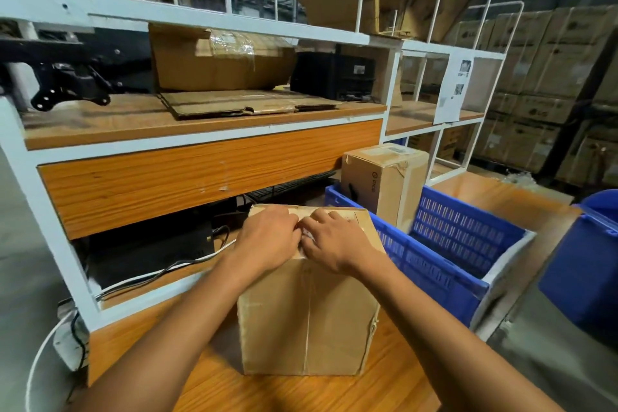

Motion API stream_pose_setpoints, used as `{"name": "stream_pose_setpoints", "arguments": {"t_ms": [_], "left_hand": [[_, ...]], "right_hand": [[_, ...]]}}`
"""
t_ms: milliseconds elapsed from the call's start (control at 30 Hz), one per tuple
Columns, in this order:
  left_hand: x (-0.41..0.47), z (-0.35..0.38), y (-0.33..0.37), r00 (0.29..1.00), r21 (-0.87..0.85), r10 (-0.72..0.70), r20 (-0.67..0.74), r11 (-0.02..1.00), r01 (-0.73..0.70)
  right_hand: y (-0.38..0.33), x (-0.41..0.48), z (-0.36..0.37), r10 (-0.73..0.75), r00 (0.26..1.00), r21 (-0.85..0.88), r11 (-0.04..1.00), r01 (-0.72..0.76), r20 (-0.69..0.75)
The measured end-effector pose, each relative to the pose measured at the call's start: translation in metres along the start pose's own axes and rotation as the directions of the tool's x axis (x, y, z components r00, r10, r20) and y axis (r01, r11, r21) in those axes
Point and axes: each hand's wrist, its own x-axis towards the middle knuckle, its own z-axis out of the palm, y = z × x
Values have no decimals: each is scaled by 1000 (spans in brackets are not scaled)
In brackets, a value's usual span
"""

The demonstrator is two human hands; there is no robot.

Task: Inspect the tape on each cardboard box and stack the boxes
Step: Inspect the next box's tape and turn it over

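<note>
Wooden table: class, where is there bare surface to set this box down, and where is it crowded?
Bare wood lies on the table left of the box under both hands, and beyond the blue crate, which crowds the right. The shelf is bare left of the flattened cardboard.

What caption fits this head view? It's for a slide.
Both hands press the tape atop a box beside a blue crate.

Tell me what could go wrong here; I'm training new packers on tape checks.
Both hands, left hand and right hand, press on the top seam of the box; its right edge looks torn, so it might buckle when stacked. The white cable lies close by and could snag.
</note>
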Motion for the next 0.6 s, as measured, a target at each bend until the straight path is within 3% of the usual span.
{"name": "stream_pose_setpoints", "arguments": {"t_ms": [67,200,300,400,500,600], "left_hand": [[3,-3,0,999,4,30,22,1000,-30],[8,5,-26,975,-135,59,215,990,-30],[5,14,-39,953,-199,56,297,980,5],[11,14,-37,952,-154,37,304,988,11],[11,13,-35,974,-158,18,226,987,18],[-5,14,-33,997,-243,-48,-61,969,32]], "right_hand": [[4,1,-5,-17,999,10,1000,17,47],[19,0,-22,-13,992,105,994,0,126],[33,-4,-21,91,979,-23,996,-88,180],[36,-6,-14,87,981,-85,994,-73,172],[43,-5,-17,54,988,-19,998,-52,148],[56,-10,-19,12,999,146,989,-18,43]]}}
